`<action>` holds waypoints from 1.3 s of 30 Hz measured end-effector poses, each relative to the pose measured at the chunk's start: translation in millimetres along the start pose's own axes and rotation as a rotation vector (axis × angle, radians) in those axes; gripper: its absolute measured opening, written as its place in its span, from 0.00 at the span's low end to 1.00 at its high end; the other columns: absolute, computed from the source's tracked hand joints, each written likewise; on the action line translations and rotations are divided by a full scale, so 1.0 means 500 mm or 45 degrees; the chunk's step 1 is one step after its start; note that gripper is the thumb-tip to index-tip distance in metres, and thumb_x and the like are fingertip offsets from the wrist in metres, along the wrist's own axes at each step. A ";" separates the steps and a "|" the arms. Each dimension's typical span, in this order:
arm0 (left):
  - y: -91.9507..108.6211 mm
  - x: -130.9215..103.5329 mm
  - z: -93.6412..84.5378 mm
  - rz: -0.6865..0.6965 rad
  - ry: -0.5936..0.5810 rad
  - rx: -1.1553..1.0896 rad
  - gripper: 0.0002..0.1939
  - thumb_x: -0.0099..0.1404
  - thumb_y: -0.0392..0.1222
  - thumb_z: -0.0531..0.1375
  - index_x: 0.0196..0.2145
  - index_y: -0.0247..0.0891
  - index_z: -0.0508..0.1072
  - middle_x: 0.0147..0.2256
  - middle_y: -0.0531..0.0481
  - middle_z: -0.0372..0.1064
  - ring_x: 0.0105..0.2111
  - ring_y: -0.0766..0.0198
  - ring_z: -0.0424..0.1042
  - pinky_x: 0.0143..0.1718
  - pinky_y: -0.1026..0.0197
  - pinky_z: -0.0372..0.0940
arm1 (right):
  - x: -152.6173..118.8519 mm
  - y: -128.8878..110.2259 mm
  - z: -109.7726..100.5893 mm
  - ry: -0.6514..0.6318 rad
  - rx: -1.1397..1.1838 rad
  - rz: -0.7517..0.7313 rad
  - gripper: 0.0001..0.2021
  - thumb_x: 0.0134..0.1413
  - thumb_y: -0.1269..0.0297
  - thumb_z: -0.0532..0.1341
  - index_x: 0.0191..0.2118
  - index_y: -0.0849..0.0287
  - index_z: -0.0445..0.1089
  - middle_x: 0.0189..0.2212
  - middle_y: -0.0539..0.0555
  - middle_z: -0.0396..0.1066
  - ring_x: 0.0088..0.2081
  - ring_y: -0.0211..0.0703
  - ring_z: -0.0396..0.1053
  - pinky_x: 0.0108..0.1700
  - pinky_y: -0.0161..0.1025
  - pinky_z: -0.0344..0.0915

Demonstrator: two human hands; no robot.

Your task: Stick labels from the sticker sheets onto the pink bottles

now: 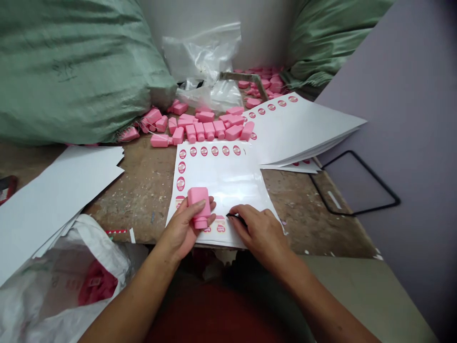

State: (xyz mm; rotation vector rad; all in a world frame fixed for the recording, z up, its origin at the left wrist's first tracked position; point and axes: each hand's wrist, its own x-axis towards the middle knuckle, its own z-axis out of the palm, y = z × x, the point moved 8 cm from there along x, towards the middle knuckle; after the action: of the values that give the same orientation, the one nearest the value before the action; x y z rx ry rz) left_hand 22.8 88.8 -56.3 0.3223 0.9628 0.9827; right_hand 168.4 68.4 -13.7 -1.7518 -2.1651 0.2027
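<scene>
A small pink plastic bottle lies in my left hand, its neck pointing toward me and my fingers wrapped round it. Beneath both hands is a sheet of stickers, with red-and-white oval labels along its top and left edges and a few larger labels near its front edge. My right hand pinches a thin dark pointed tool, its tip close to a label at the sheet's front. Most of that tool is hidden by my fingers, so its kind does not show.
Several pink bottles are lined up and heaped behind the sheet. More sticker sheets are stacked at right, beside a black wire frame. White sheets lie at left above an open white sack. Green sacks flank the table.
</scene>
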 end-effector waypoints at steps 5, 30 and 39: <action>0.005 0.001 0.002 -0.015 0.019 0.007 0.17 0.57 0.33 0.64 0.45 0.36 0.69 0.49 0.40 0.70 0.53 0.51 0.68 0.50 0.43 0.69 | 0.005 0.003 0.007 -0.037 -0.005 0.020 0.10 0.61 0.65 0.52 0.36 0.57 0.70 0.31 0.53 0.77 0.28 0.42 0.68 0.34 0.40 0.53; -0.001 0.004 -0.005 -0.044 0.020 -0.158 0.18 0.61 0.31 0.60 0.49 0.32 0.67 0.47 0.37 0.72 0.46 0.55 0.74 0.46 0.58 0.71 | 0.009 0.011 0.002 -0.099 0.043 0.114 0.08 0.59 0.64 0.53 0.34 0.55 0.69 0.27 0.51 0.75 0.28 0.43 0.68 0.31 0.37 0.52; -0.001 0.005 -0.005 -0.031 0.070 -0.181 0.16 0.64 0.37 0.59 0.49 0.33 0.66 0.45 0.37 0.72 0.45 0.57 0.74 0.45 0.58 0.71 | 0.020 0.009 0.016 -0.120 0.156 0.146 0.09 0.60 0.59 0.54 0.33 0.55 0.67 0.26 0.50 0.74 0.27 0.42 0.68 0.30 0.37 0.54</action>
State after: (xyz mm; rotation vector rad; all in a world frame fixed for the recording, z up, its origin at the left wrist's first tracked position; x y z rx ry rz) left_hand 21.6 90.1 -59.5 0.1647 0.9389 1.0365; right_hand 168.1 79.8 -21.0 -1.8309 -2.0695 0.4457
